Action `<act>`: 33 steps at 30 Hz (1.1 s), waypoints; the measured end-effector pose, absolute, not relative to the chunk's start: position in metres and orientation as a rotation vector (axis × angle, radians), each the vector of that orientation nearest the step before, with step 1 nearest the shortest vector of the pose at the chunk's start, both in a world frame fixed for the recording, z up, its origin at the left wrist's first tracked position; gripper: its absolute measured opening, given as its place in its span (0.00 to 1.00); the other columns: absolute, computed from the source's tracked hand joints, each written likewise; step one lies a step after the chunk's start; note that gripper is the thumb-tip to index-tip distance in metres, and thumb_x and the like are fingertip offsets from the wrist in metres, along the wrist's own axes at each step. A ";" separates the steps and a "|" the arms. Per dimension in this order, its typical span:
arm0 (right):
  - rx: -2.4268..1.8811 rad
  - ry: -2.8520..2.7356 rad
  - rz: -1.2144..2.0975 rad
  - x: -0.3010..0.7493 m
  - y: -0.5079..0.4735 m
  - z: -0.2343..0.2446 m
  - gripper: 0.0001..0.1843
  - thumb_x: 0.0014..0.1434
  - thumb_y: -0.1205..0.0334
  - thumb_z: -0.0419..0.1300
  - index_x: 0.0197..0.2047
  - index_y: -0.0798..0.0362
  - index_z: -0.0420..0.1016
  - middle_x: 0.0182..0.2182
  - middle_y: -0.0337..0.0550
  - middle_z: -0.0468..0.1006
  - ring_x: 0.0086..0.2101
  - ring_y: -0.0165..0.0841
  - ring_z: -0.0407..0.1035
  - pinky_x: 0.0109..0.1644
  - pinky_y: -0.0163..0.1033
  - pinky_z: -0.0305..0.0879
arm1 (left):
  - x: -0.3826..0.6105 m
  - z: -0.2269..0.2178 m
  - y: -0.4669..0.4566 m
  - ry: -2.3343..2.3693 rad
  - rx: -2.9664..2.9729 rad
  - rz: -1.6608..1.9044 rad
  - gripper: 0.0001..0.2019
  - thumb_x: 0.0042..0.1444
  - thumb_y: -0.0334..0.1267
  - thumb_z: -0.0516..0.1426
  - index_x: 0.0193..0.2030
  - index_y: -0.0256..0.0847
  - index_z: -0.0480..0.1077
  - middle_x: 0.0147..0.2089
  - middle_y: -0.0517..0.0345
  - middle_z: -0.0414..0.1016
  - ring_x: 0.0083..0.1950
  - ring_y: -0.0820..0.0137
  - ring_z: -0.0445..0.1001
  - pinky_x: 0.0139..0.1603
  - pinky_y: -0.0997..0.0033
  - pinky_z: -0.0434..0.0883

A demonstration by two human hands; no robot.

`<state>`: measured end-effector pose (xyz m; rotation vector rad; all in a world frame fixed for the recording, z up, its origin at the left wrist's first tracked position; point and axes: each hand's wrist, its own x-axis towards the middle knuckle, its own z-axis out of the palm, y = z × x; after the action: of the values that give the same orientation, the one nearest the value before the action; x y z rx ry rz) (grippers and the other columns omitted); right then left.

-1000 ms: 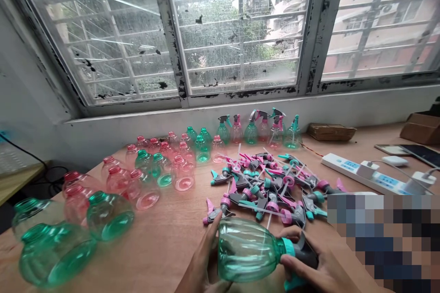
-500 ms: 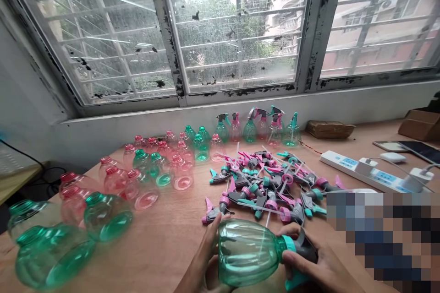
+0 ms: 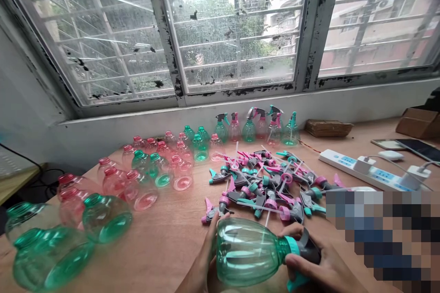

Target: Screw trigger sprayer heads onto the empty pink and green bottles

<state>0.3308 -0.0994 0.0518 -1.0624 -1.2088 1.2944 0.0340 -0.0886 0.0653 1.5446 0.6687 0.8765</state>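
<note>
A clear green spray bottle (image 3: 249, 252) lies sideways between my hands, its base to the left and its neck to the right. My left hand (image 3: 206, 256) is wrapped round the base end, with most of its fingers hidden behind the bottle. At the neck, my right hand (image 3: 319, 261) grips the grey and teal spray head (image 3: 305, 247), thumb near the teal collar. The collar sits on the bottle's neck. Just beyond the bottle lies a heap of loose pink, teal and grey spray heads (image 3: 264, 183) with thin dip tubes.
Several open green bottles (image 3: 106, 219) and red bottles (image 3: 147, 192) stand on the left. Bottles with spray heads (image 3: 249, 130) line the wall below the window. A white power strip (image 3: 364, 169), phones (image 3: 419, 151) and a cardboard box (image 3: 417, 121) are at right. The lower right corner is pixelated.
My right hand has shifted very slightly to the right at the spray head, and its thumb has moved a little. The bottle stays held sideways, and the view has drifted slightly.
</note>
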 end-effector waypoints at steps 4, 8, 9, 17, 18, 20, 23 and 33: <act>-1.056 -1.203 1.324 0.331 -0.099 0.052 0.26 0.52 0.40 0.79 0.43 0.50 0.82 0.24 0.37 0.81 0.25 0.36 0.76 0.31 0.35 0.72 | 0.038 0.059 -0.089 0.630 1.513 0.907 0.50 0.64 0.49 0.69 0.84 0.64 0.42 0.89 0.55 0.39 0.87 0.43 0.44 0.80 0.41 0.60; -1.074 -1.239 1.316 0.332 -0.098 0.050 0.26 0.53 0.39 0.78 0.43 0.50 0.83 0.24 0.37 0.81 0.26 0.37 0.76 0.31 0.36 0.72 | 0.036 0.055 -0.087 0.739 1.621 0.963 0.44 0.71 0.45 0.63 0.84 0.63 0.41 0.88 0.53 0.45 0.86 0.47 0.49 0.82 0.45 0.57; -1.084 -1.260 1.291 0.332 -0.098 0.049 0.25 0.53 0.39 0.78 0.43 0.50 0.83 0.25 0.37 0.81 0.26 0.37 0.76 0.31 0.36 0.71 | 0.035 0.054 -0.086 0.755 1.646 0.953 0.45 0.71 0.45 0.62 0.84 0.63 0.39 0.88 0.53 0.44 0.86 0.48 0.48 0.83 0.45 0.54; -1.093 -1.319 1.246 0.333 -0.099 0.048 0.24 0.55 0.40 0.77 0.44 0.49 0.85 0.25 0.36 0.81 0.27 0.37 0.75 0.33 0.36 0.70 | 0.032 0.053 -0.085 0.671 1.639 0.902 0.51 0.66 0.49 0.67 0.85 0.60 0.37 0.89 0.53 0.35 0.87 0.44 0.40 0.83 0.40 0.50; -1.086 -1.303 1.263 0.333 -0.098 0.048 0.24 0.55 0.39 0.77 0.43 0.49 0.84 0.25 0.36 0.82 0.27 0.37 0.76 0.33 0.36 0.71 | 0.033 0.053 -0.086 0.674 1.616 0.911 0.50 0.67 0.47 0.66 0.84 0.63 0.37 0.89 0.53 0.34 0.87 0.44 0.44 0.82 0.40 0.55; -1.075 -1.271 1.307 0.332 -0.098 0.049 0.25 0.55 0.38 0.77 0.43 0.49 0.83 0.26 0.37 0.82 0.27 0.38 0.77 0.32 0.36 0.72 | 0.035 0.053 -0.087 0.691 1.596 0.930 0.48 0.68 0.45 0.65 0.83 0.68 0.38 0.89 0.55 0.38 0.85 0.45 0.51 0.79 0.42 0.62; -1.088 -1.271 1.341 0.331 -0.098 0.049 0.25 0.55 0.39 0.77 0.44 0.50 0.82 0.25 0.37 0.83 0.27 0.38 0.78 0.32 0.36 0.72 | 0.033 0.053 -0.087 0.722 1.608 0.914 0.51 0.65 0.49 0.67 0.84 0.67 0.38 0.88 0.55 0.44 0.85 0.44 0.53 0.80 0.41 0.60; -1.091 -1.329 1.320 0.332 -0.094 0.054 0.20 0.59 0.45 0.76 0.45 0.49 0.81 0.28 0.36 0.83 0.29 0.39 0.79 0.35 0.38 0.75 | 0.032 0.066 -0.089 0.921 1.713 0.856 0.50 0.67 0.48 0.66 0.85 0.61 0.38 0.89 0.56 0.37 0.88 0.50 0.42 0.86 0.45 0.44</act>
<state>0.3320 -0.0944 0.0535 -1.0905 -1.3288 1.3195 0.0320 -0.0890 0.0662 1.7127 0.9208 0.8559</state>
